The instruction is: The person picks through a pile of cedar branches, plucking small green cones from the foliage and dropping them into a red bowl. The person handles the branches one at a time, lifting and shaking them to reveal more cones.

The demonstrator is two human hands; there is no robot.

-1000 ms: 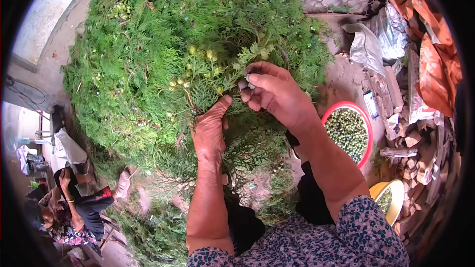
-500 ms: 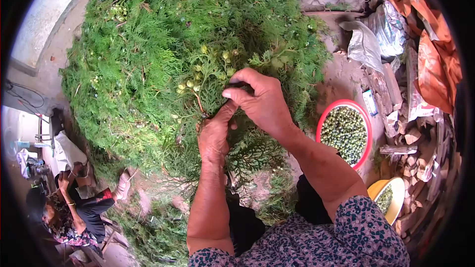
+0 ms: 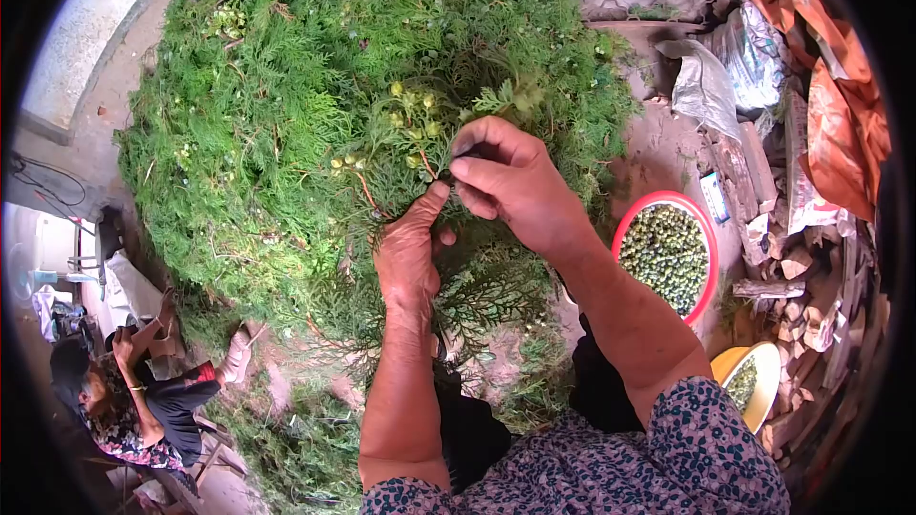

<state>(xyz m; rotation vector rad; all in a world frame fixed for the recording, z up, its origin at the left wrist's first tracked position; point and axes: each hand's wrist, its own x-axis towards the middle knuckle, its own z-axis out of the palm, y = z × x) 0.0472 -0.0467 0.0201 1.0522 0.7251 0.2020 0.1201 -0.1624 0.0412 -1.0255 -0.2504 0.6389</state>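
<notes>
My left hand (image 3: 408,253) is closed around the stem of a leafy evergreen sprig (image 3: 367,193), thumb pointing up along it. Pale green cones (image 3: 415,113) cluster at the sprig's upper end, just beyond my thumb. Close by on the right, my right hand (image 3: 520,181) is curled with thumb and fingertips drawn together beside the sprig. Whatever lies between those fingertips is hidden. Under and beyond both hands spreads a large heap of green evergreen branches (image 3: 277,114), with more small cones among the leaves.
To the right stands a red-rimmed basin (image 3: 713,262) full of small green cones. A yellow bowl (image 3: 769,391) with more cones sits nearer me. Firewood (image 3: 797,291), sacks (image 3: 706,91) and an orange cloth (image 3: 840,124) line the right side. Another person (image 3: 143,396) sits at lower left.
My right hand has shifted slightly right and down, away from the cones. The cone cluster has tilted and shows more fully. My left thumb has moved up the stem a little.
</notes>
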